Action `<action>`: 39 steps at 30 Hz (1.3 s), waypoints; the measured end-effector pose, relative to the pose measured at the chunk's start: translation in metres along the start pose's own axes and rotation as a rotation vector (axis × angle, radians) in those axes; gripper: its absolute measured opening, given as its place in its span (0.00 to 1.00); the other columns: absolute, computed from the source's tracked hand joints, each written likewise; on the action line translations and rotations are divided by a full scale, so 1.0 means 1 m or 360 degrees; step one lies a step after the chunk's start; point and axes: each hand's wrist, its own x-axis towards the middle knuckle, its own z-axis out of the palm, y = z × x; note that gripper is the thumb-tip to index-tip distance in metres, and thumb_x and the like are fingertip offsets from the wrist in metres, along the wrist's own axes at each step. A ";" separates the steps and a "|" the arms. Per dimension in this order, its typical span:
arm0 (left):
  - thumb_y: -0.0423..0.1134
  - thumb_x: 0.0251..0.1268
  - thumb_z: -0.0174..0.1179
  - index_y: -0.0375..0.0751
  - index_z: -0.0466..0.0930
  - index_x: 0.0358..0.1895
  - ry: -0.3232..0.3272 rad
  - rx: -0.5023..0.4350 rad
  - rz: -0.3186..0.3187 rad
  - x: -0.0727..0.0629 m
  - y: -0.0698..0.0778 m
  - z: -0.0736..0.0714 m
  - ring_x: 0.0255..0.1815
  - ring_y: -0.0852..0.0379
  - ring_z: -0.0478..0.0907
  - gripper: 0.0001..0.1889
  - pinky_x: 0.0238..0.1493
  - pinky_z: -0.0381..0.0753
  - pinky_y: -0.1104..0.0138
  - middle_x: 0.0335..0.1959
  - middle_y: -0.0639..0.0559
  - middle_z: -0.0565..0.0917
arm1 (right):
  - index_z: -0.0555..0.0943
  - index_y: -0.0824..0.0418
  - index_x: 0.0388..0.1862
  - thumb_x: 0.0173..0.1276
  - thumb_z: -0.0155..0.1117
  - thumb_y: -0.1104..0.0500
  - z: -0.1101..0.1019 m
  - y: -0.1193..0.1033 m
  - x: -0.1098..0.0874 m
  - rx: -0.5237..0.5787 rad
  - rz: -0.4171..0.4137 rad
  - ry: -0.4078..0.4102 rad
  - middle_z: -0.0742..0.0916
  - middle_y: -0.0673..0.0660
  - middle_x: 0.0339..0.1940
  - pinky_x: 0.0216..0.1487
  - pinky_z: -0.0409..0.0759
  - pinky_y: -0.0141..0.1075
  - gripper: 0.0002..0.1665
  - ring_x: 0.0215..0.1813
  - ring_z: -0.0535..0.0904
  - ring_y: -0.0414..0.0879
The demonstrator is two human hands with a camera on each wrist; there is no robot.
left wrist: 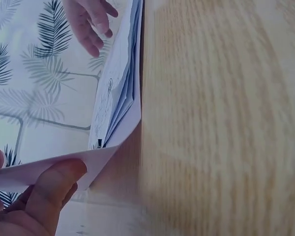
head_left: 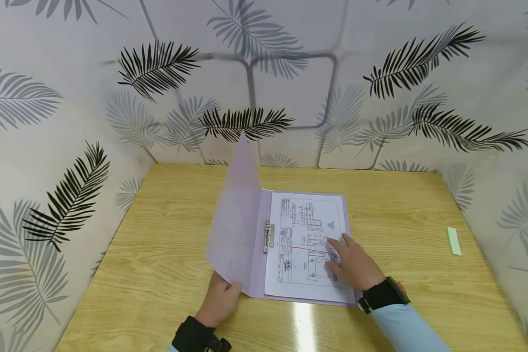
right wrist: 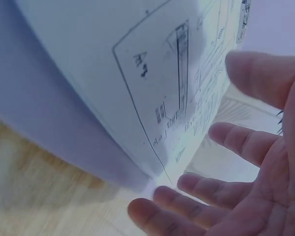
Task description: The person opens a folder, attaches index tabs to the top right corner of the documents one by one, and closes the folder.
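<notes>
Head view puts the lilac clip folder (head_left: pixel 256 264) in front of you on the wood-grain tabletop (head_left: pixel 171 234), its front cover (head_left: pixel 235 220) standing steeply up on the left and its back lying flat on the right. Your left hand (head_left: pixel 220 299) pinches the cover's near lower corner, thumb on one face and fingers behind it, as the left wrist view also shows; that grip is closed firmly enough to leave just the cover's thickness between thumb and fingers. Your right hand (head_left: pixel 356 261) is spread loosely, thumb and fingers well apart, with nothing in its grasp; it hangs over the right part of the top drawing sheet (head_left: pixel 308 283), and both wrist views show a gap between its fingers and the paper. That sheet carries line drawings of L-shaped parts, small tables turned sideways and a thin red line (head_left: pixel 308 248) across the middle. Several more paper layers lie under it in the left wrist view. A metal clip (head_left: pixel 266 237) sits at the sheet's left edge, near the folder's fold. You wear a black band (head_left: pixel 384 293) on the right wrist, below it a light blue sleeve (head_left: pixel 413 327). Well apart on the right of the tabletop lies a pale green strip (head_left: pixel 454 241), and leaf-patterned fabric (head_left: pixel 290 90) rises behind.
</notes>
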 end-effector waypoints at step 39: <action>0.33 0.48 0.70 0.34 0.76 0.57 0.0522 0.1757 0.0374 0.016 -0.019 -0.040 0.74 0.34 0.50 0.28 0.66 0.49 0.36 0.65 0.33 0.69 | 0.77 0.59 0.61 0.46 0.80 0.63 0.005 -0.005 0.004 -0.0096 -0.0295 0.0047 0.76 0.64 0.64 0.64 0.67 0.55 0.39 0.65 0.70 0.63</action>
